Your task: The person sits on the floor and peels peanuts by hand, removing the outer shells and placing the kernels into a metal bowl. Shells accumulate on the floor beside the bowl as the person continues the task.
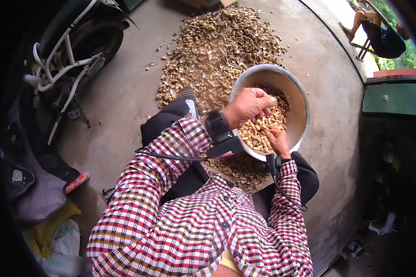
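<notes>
Firstly, the floor (335,111): bare, grey, smooth, stained in places, with loose bits scattered near the heap. On it, a broad heap of brown peanut shells (217,46), running from the far side down beside the basin; more shells lie between the seated person's legs. To the left, a white-framed two-wheeler (55,78), a greyish cushion (41,198) and a yellow cloth (55,226). To the right, a green cabinet (395,98); beyond it, at a bright opening, another person, seated.

Container: one round metal basin (302,104), wide-rimmed, between the knees. Contents: pale unshelled peanuts (256,136), low inside.

Hands, two: left hand (250,107), above the basin, fingertips drawn together, contents hidden; right hand (276,140), fingers bent at the peanuts, whether gripping one cannot be told.
</notes>
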### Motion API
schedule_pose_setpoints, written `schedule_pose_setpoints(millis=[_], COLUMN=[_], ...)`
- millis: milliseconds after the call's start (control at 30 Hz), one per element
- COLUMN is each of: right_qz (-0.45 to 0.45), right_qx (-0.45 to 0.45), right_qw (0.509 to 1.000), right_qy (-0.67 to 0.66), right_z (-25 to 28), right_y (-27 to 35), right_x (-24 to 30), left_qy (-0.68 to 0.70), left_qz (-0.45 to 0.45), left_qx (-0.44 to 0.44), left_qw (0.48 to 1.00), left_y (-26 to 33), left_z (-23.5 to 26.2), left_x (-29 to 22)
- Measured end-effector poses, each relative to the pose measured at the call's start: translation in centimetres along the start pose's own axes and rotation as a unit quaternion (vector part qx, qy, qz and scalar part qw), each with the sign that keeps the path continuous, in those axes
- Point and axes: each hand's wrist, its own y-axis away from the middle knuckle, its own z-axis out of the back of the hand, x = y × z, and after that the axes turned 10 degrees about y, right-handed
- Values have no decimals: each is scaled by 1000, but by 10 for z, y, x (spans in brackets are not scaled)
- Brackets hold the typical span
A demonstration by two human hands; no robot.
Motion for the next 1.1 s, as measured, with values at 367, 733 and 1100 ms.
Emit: schedule_pose_setpoints(millis=[367, 733, 1100], right_qz=[87, 58, 15], right_qx=[-7, -7, -79], right_qw=[975, 921, 944], right_qy=[-206, -386, -320], right_z=[115, 114, 88], right_y=[70, 62, 62], right_x=[139, 155, 160], left_qy=[-201, -131, -160], left_qz=[58, 91, 92], left_qx=[143, 188, 196], left_qw=[967, 969, 963], left_y=[24, 32, 35], left_z=[-12, -4, -11], left_x=[7, 0, -4])
